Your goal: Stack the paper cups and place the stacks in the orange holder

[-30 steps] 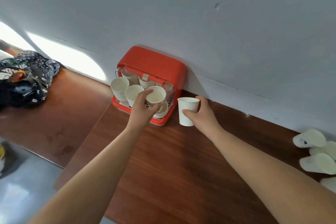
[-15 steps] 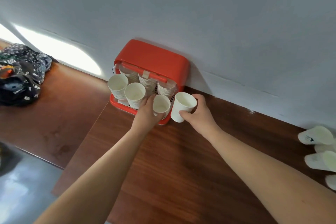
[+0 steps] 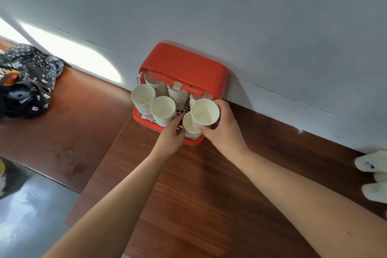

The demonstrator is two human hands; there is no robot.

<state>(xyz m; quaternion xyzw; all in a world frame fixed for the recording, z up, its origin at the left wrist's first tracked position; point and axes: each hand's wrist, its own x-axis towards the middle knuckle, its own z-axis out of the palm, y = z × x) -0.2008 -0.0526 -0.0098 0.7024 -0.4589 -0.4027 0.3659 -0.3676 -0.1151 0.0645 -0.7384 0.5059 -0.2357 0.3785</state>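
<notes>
White single cup (image 3: 204, 113) in right hand (image 3: 225, 130) grip; left hand (image 3: 170, 136) grips short stack (image 3: 190, 126); orange holder (image 3: 186, 69), two front stacks.

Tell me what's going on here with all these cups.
A person is filling an orange holder with stacked paper cups. The right hand holds a single cup tilted above the front-right stack, which the left hand steadies. Two other stacks stand in front; loose cups lie at the table's right edge.

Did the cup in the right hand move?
Yes. The cup in the right hand went from the table beside the orange holder to above its front corner.
</notes>
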